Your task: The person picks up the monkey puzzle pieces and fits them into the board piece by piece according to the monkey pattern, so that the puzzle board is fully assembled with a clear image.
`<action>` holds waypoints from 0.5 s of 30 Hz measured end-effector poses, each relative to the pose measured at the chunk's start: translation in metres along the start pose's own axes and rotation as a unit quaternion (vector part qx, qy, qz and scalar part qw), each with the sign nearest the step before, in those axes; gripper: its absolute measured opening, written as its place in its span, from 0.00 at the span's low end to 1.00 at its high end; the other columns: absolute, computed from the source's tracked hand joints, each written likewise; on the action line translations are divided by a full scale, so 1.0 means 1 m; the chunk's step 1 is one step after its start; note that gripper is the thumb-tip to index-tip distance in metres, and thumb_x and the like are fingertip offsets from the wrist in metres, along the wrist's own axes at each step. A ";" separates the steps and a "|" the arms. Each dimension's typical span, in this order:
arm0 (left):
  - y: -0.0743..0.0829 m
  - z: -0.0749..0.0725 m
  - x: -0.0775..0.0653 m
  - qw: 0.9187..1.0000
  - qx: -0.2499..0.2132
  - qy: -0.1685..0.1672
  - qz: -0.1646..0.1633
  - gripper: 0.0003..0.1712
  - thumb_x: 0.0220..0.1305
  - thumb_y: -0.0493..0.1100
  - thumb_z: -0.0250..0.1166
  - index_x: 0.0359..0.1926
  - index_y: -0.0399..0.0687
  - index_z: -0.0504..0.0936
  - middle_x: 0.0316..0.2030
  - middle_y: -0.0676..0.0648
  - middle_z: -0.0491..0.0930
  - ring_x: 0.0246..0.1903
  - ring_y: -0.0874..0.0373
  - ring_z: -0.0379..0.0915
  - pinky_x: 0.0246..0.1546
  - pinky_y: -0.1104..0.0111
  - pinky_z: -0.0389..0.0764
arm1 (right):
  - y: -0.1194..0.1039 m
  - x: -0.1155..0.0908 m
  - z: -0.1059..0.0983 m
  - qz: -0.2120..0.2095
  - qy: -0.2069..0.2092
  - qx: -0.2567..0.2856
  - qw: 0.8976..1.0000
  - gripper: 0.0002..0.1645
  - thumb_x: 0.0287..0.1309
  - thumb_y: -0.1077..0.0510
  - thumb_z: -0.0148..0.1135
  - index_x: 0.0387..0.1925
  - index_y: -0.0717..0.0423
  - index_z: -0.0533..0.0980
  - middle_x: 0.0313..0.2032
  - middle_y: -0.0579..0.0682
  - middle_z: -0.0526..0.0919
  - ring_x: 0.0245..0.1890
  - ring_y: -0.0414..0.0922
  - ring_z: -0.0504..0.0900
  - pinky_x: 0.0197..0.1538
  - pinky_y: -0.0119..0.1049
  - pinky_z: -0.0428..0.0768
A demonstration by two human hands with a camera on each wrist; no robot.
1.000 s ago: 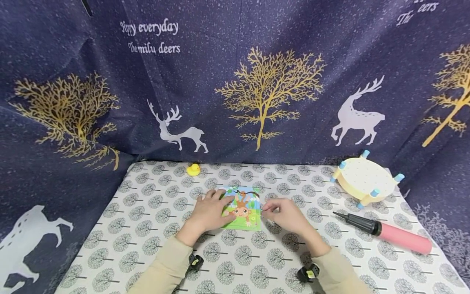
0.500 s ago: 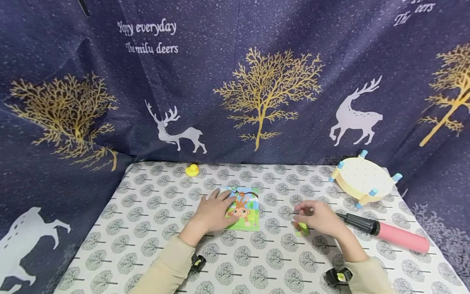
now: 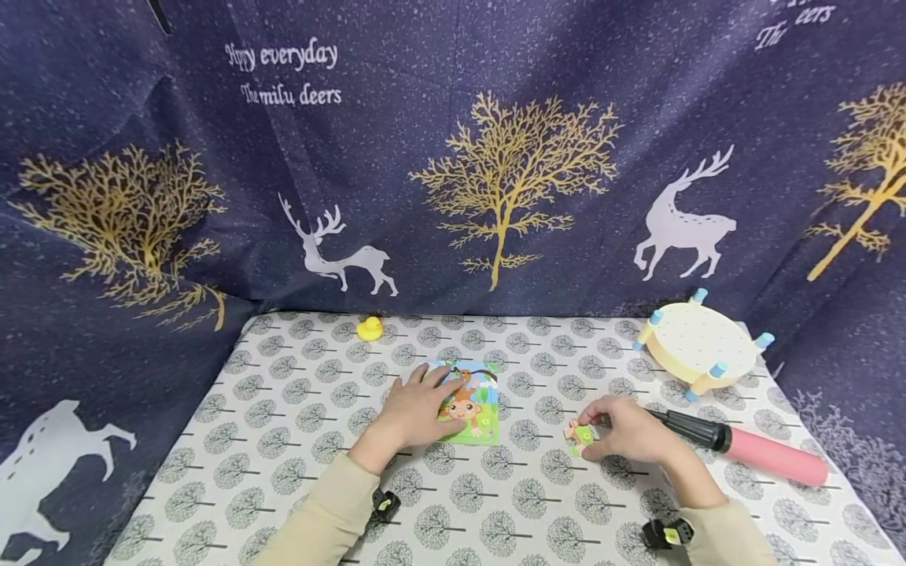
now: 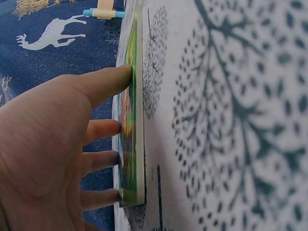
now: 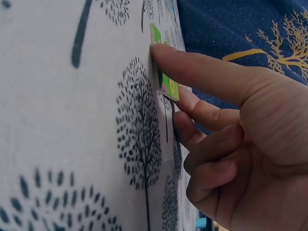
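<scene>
A flat puzzle board [image 3: 484,409] with a monkey picture lies on the cloth in the head view. My left hand [image 3: 414,409] rests on its left part with fingers spread; in the left wrist view the thumb and fingertips of that hand [image 4: 53,130] touch the board's face [image 4: 129,159]. To the right, my right hand [image 3: 626,431] pinches a small green puzzle piece [image 3: 582,435] at the cloth. From the right wrist camera, the thumb lies against the piece [image 5: 168,84] and the index fingertip is at its far edge. The other fingers are curled.
A pump [image 3: 750,448] with a pink barrel lies right of my right hand. Behind it is a tilted cream round stand [image 3: 701,342] with blue-tipped legs. A yellow rubber duck [image 3: 370,328] sits at the back edge, before a dark blue curtain [image 3: 453,196].
My right hand has moved right, from the board's right edge, with the puzzle piece. In the last half second the piece has turned slightly. The left hand has stayed on the board.
</scene>
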State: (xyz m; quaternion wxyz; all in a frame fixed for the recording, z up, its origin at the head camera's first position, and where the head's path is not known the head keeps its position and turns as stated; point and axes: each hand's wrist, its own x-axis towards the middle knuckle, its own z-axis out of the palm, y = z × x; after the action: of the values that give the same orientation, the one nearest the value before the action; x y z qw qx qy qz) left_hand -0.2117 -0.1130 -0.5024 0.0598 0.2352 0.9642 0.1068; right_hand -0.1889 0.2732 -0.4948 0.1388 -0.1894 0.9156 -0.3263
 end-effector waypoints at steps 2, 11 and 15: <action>0.000 0.001 0.001 1.000 -0.004 -0.002 -0.003 0.45 0.65 0.75 0.61 0.78 0.66 0.67 0.79 0.48 0.58 0.76 0.31 0.49 0.66 0.26 0.57 | -0.001 -0.001 0.000 -0.009 -0.002 -0.019 1.000 0.27 0.37 0.50 0.87 0.40 0.49 0.83 0.35 0.40 0.80 0.37 0.42 0.75 0.44 0.39 0.79; 0.001 0.001 0.000 1.000 -0.009 -0.002 -0.001 0.48 0.63 0.77 0.62 0.78 0.66 0.67 0.79 0.48 0.58 0.76 0.29 0.48 0.66 0.25 0.57 | 0.002 -0.004 -0.001 -0.013 0.003 0.001 1.000 0.20 0.43 0.49 0.85 0.38 0.46 0.83 0.32 0.40 0.81 0.34 0.41 0.76 0.39 0.33 0.78; 0.000 -0.001 0.000 1.000 -0.004 -0.004 0.001 0.48 0.62 0.77 0.62 0.78 0.66 0.67 0.80 0.48 0.57 0.76 0.30 0.48 0.66 0.26 0.57 | 0.006 -0.006 -0.003 -0.027 0.010 0.037 0.999 0.13 0.50 0.54 0.81 0.37 0.48 0.84 0.32 0.41 0.83 0.31 0.40 0.80 0.37 0.32 0.81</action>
State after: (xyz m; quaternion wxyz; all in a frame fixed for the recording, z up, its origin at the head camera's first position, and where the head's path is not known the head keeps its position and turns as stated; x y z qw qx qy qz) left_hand -0.2115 -0.1131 -0.5009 0.0644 0.2363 0.9634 0.1094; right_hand -0.1860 0.2817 -0.4960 0.1282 -0.2053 0.8988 -0.3654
